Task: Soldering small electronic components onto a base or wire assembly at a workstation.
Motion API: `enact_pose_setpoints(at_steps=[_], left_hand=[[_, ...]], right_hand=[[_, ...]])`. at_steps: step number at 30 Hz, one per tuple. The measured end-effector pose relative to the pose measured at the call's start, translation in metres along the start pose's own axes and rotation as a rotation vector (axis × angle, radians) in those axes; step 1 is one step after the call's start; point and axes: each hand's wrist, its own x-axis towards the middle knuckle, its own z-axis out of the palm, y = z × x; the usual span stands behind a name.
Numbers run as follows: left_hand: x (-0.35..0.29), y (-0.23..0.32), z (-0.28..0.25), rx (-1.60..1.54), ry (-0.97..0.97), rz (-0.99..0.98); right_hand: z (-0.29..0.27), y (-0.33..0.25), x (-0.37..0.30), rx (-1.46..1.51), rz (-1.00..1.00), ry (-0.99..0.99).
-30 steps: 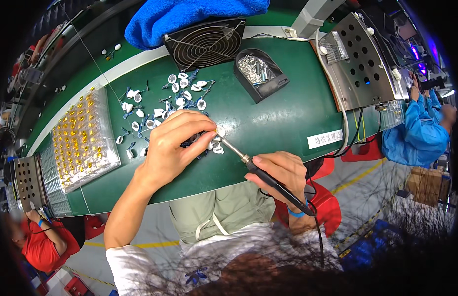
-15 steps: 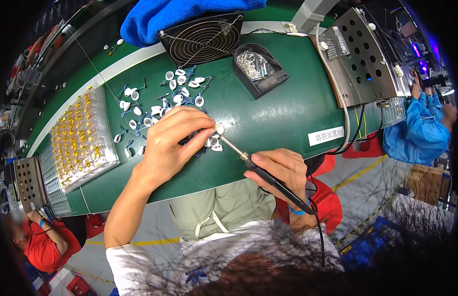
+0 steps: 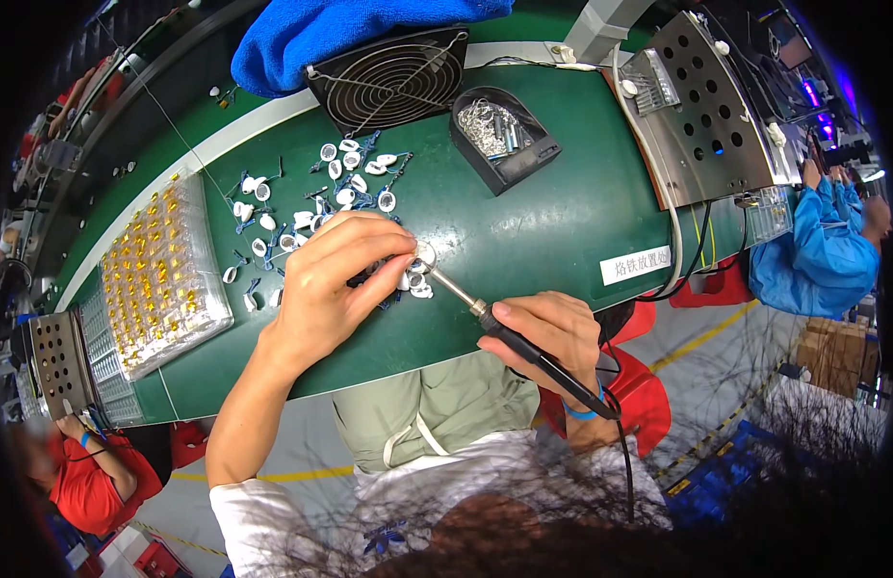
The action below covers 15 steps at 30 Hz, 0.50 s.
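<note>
Above your green tabletop [image 3: 552, 222], your left fingers [image 3: 369, 241] still pinch a small rounded white piece [image 3: 425, 253]; as before, your right fingers [image 3: 538, 313] grasp the black-handled soldering iron [image 3: 519, 342], tip just beside it.

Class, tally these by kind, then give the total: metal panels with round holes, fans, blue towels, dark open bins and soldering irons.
Metal panels with round holes: 2
Fan: 1
Blue towel: 1
Dark open bin: 1
Soldering iron: 1, in the right hand
Total: 6
</note>
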Motion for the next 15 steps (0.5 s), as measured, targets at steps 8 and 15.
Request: enact_pose_setpoints(at_steps=[8, 15], left_hand=[[0.002, 0.005, -0.006, -0.001, -0.019, -0.034], [-0.005, 0.004, -0.016, -0.071, 0.038, 0.089]], right_hand=[[-0.005, -0.002, 0.001, -0.040, 0.098, 0.033], [-0.004, 0.022, 0.052, -0.507, 0.117, -0.014]])
